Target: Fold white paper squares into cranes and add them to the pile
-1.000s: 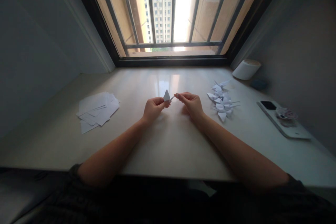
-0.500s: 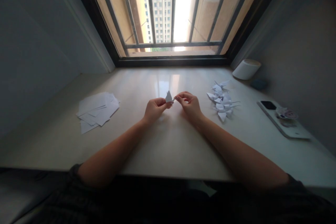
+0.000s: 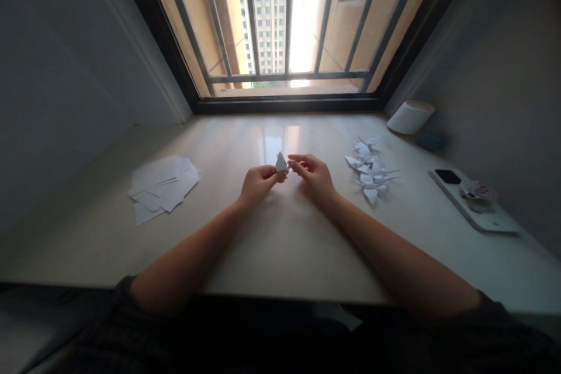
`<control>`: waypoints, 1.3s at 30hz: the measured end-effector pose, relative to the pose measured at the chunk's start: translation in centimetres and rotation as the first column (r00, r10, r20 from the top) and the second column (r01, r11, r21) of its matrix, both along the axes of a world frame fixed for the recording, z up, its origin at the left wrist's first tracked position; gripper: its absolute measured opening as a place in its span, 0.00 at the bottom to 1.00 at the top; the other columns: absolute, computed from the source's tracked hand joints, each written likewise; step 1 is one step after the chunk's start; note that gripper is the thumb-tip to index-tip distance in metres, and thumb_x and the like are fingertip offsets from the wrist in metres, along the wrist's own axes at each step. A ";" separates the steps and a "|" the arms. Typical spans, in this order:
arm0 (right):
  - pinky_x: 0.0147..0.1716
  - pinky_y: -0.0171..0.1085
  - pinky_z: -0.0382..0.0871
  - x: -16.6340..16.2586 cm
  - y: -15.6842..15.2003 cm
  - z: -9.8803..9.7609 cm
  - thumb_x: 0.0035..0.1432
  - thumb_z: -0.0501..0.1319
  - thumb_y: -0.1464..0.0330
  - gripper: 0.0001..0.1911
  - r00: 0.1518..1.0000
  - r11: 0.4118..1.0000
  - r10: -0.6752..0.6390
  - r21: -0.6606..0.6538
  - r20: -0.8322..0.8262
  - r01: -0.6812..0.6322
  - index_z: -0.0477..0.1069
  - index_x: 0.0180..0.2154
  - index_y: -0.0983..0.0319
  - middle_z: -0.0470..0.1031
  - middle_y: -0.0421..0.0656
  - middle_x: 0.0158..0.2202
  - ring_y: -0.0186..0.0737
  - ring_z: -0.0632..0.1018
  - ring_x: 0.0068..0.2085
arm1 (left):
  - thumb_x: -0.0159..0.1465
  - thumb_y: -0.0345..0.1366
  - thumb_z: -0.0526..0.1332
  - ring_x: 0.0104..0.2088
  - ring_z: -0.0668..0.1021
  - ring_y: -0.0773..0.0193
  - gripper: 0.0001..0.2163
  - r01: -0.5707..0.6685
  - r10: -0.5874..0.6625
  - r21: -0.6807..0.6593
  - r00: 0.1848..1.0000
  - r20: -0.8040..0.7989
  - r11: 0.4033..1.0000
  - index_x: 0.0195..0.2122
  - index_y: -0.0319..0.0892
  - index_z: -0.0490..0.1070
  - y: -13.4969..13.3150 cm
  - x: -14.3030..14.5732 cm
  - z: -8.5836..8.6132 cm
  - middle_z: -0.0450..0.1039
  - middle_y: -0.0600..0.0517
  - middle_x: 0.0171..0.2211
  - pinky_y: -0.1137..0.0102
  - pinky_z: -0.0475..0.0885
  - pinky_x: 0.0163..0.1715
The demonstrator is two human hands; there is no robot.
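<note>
Person's left hand (image 3: 258,184) is closed, thumb against fingers, on a small white folded paper (image 3: 281,162). The paper sits between the two hands, raised a bit over the pale counter (image 3: 280,251), its pointed part sticking up past the fingers. Right hand (image 3: 316,175) is just beside it, fingers curled, thumb and fingertips right at the paper's thin lower end. Gap between those fingertips is small; can't tell if they pinch the paper or only touch it. Both forearms come in from the near edge, dark sleeves (image 3: 504,321) pushed up around the elbows.

Left side of counter: loose stack of flat white sheets (image 3: 160,182), fanned out unevenly, well apart from the left hand. Right side: pile of folded paper pieces (image 3: 370,169), pointed ends going every way, some overlapping, nearer to the right hand than the phone is. Phone (image 3: 473,201) lies flat farther right, with a roundish thing (image 3: 478,190) on it, details blurred. White roll (image 3: 411,117) in the far right corner, small dark bluish object (image 3: 432,141) just beside it, unclear what. Barred window (image 3: 284,106) behind, tall building (image 3: 267,17) outside.
</note>
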State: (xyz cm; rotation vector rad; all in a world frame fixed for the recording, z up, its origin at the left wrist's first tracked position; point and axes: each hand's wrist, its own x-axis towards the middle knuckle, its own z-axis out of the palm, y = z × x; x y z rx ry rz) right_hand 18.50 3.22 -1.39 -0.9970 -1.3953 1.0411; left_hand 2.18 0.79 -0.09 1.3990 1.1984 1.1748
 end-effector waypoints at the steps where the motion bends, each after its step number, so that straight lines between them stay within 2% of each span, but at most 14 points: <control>1: 0.33 0.38 0.69 0.0 -0.1 0.1 0.46 0.67 0.54 0.19 0.999 0.999 0.032 -0.013 0.012 -0.032 0.78 0.37 0.59 0.77 0.44 0.36 0.37 0.75 0.32 | 0.52 0.47 0.68 0.29 0.78 0.63 0.15 0.008 -0.008 0.001 1.000 -0.006 1.000 0.27 0.38 0.77 0.0 0.0 0.0 0.78 0.48 0.26 0.70 0.70 0.32; 4: 0.32 0.38 0.70 -0.1 -0.3 0.2 0.45 0.68 0.52 0.19 0.994 0.995 0.101 -0.029 0.048 -0.100 0.78 0.32 0.60 0.77 0.44 0.33 0.38 0.76 0.31 | 0.52 0.48 0.67 0.30 0.78 0.62 0.15 0.045 -0.045 -0.005 0.999 -0.017 0.999 0.27 0.38 0.77 -0.1 0.0 0.0 0.79 0.47 0.27 0.70 0.71 0.33; 7: 0.32 0.38 0.70 -0.1 -0.3 0.2 0.44 0.67 0.51 0.19 0.994 0.995 0.101 -0.016 0.041 -0.100 0.78 0.30 0.61 0.77 0.44 0.32 0.39 0.76 0.32 | 0.52 0.48 0.68 0.31 0.79 0.61 0.16 0.047 -0.046 0.014 0.998 -0.045 0.999 0.28 0.38 0.76 -0.2 0.0 0.0 0.79 0.48 0.28 0.69 0.72 0.33; 12: 0.29 0.36 0.69 0.1 0.0 0.0 0.46 0.66 0.51 0.20 0.998 0.996 0.063 -0.058 0.008 -0.062 0.76 0.30 0.61 0.77 0.42 0.27 0.38 0.76 0.29 | 0.51 0.47 0.69 0.34 0.80 0.61 0.17 -0.066 0.083 0.125 0.987 -0.138 0.990 0.38 0.42 0.76 -0.3 -0.1 0.3 0.79 0.48 0.35 0.70 0.71 0.31; 15: 0.27 0.36 0.70 0.0 -0.2 0.0 0.45 0.66 0.50 0.21 0.993 0.988 0.118 -0.104 -0.004 -0.117 0.74 0.30 0.61 0.77 0.41 0.26 0.37 0.77 0.26 | 0.55 0.47 0.66 0.35 0.79 0.62 0.17 -0.132 0.148 0.188 0.986 -0.074 0.973 0.41 0.44 0.77 -0.2 -0.2 0.4 0.79 0.48 0.38 0.70 0.72 0.35; 19: 0.27 0.37 0.73 -0.5 -0.8 0.2 0.43 0.67 0.49 0.22 0.978 0.963 0.204 -0.171 -0.049 -0.210 0.72 0.31 0.60 0.78 0.42 0.27 0.37 0.78 0.26 | 0.55 0.46 0.66 0.36 0.78 0.62 0.14 -0.169 0.170 0.195 0.985 0.013 0.966 0.38 0.43 0.78 0.2 -0.4 0.1 0.79 0.48 0.37 0.68 0.72 0.38; 24: 0.30 0.37 0.74 -0.7 -1.1 0.4 0.41 0.69 0.51 0.21 0.969 0.959 0.236 -0.142 -0.073 -0.245 0.73 0.30 0.60 0.78 0.41 0.27 0.36 0.77 0.27 | 0.55 0.45 0.66 0.34 0.78 0.63 0.12 -0.152 0.147 0.210 0.988 0.039 0.966 0.34 0.42 0.78 0.5 -0.5 -0.5 0.79 0.49 0.34 0.68 0.72 0.37; 30: 0.22 0.34 0.66 -0.5 -1.2 0.6 0.39 0.71 0.54 0.19 0.977 0.962 0.215 -0.177 0.010 -0.210 0.77 0.28 0.62 0.76 0.40 0.21 0.35 0.75 0.22 | 0.55 0.44 0.66 0.33 0.78 0.64 0.11 -0.149 0.144 0.213 0.989 0.038 0.966 0.31 0.41 0.78 0.3 -0.4 -0.2 0.78 0.50 0.32 0.70 0.72 0.35; 39: 0.27 0.38 0.72 -0.5 -1.1 1.0 0.37 0.71 0.53 0.20 0.980 0.962 0.190 -0.190 -0.055 -0.197 0.79 0.27 0.62 0.79 0.45 0.26 0.38 0.76 0.24 | 0.53 0.47 0.67 0.29 0.78 0.65 0.13 -0.245 0.235 0.127 0.968 0.091 0.961 0.30 0.41 0.76 -0.1 0.0 0.3 0.77 0.51 0.28 0.71 0.71 0.30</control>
